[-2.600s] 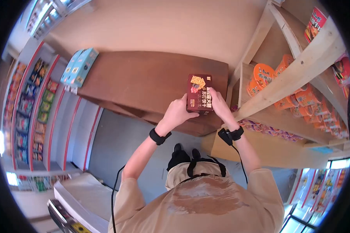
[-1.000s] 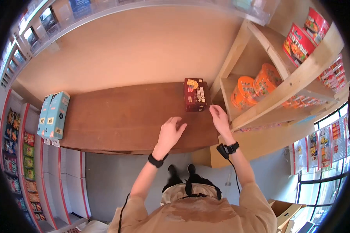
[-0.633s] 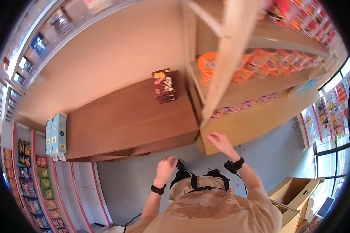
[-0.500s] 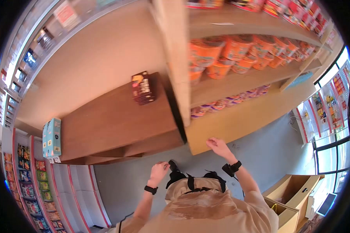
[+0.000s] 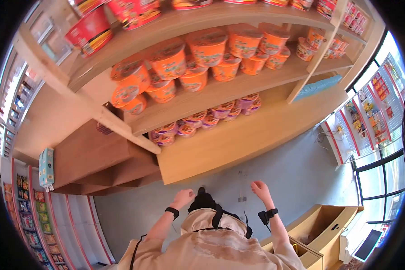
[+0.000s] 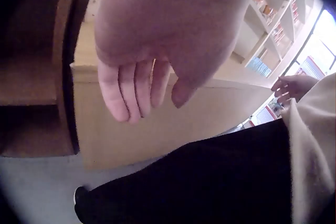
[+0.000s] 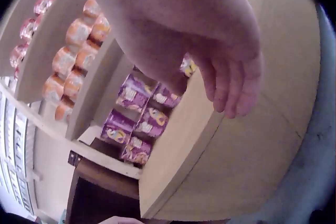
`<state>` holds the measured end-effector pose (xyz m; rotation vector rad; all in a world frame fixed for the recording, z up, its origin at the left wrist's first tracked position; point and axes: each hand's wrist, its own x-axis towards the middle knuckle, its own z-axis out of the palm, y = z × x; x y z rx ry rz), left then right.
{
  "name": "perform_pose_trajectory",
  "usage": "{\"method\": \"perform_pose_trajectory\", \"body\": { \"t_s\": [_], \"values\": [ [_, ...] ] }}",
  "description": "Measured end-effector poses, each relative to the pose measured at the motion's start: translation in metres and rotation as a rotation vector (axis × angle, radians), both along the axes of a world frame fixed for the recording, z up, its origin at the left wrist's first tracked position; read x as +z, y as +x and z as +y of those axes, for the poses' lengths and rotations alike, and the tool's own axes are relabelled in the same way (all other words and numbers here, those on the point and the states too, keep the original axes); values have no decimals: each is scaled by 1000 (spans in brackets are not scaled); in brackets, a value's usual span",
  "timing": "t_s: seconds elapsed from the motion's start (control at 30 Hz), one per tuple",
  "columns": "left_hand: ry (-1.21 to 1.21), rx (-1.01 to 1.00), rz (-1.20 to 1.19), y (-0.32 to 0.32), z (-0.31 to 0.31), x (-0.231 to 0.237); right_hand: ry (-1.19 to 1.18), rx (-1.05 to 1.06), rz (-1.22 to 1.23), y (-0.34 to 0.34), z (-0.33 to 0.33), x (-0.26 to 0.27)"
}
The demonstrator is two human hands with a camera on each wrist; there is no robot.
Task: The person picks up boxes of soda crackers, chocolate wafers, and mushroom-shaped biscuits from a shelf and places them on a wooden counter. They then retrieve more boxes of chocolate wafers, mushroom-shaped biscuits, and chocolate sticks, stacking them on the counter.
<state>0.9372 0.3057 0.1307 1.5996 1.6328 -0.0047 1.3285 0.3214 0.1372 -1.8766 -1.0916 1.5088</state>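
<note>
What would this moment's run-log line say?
left hand: empty, loosely curled | right hand: empty, loosely curled | ahead: round orange cups on pale wooden shelf | beside shelf: dark-brown wooden counter

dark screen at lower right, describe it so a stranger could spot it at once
Start from the big windows on the right of the head view. Below them is a tan open-topped unit; the dark screen sits just past its right side. Its flat black face and pale rim set it apart from the tan unit.
</note>
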Motion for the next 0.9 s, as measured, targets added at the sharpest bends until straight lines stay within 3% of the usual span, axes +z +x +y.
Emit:
{"method": "perform_pose_trajectory", "body": {
  "t_s": [0.2, 0.3, 0.47, 0.53, 0.6, 0.73, 0.8, 0.9],
  "values": [
    [52, -119, -64, 84, 58, -13, -64, -223, 32, 79, 0, -26],
    [100, -157, -141, 145, 89, -30, -104, -231, 31, 118, 9, -34],
    [108, -329, -253, 255, 140, -47, -208, -289, -62, 196, 32, -12],
    [101, -316, -423, 306, 173, -43, -78, -297, -99, 235, 58, 3],
    [92, -352, -422, 346, 191, -47, -25, -332, -141, 271, 74, 8],
    [49, -271, -471, 389, 229, -53, -44, -402, -160, 323, 102, -1],
    [27, -234, -450, 408, 232, -59, -78, -482, -58, 346, 112, 0],
    [73, -138, -363, 410, 232, -80, -136, -417, -16, 375, 129, -9]
  ]
}}
